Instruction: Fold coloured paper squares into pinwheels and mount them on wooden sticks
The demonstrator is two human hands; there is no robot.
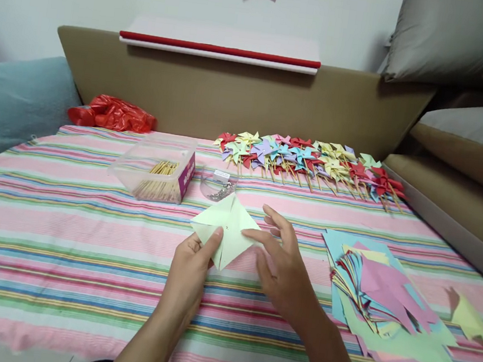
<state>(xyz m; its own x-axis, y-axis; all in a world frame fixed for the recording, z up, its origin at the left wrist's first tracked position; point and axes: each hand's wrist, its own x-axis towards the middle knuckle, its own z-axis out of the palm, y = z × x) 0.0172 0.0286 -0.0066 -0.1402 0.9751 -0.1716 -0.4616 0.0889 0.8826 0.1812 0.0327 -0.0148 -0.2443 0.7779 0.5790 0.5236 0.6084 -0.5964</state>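
A pale green square of paper [234, 236], slit from its corners toward a small mark at the centre, is held up before me. My left hand [193, 261] is closed on its lower left part, thumb on top and fingers beneath. My right hand [281, 263] is at the paper's right side with fingers spread; its index fingertip reaches over the right corner and seems to touch it. Just beyond the paper stands a clear round container [212, 186] of small metal pieces. To its left is a clear plastic box [135, 176] holding many thin wooden sticks [163, 173].
Finished paper pinwheels [298, 156] on sticks lie in rows at the back right. Cut coloured papers [391, 295] are piled at the right, beside a loose yellow piece [478, 325]. A red plastic bag [119, 114] rests at the back left on the striped cloth [78, 272].
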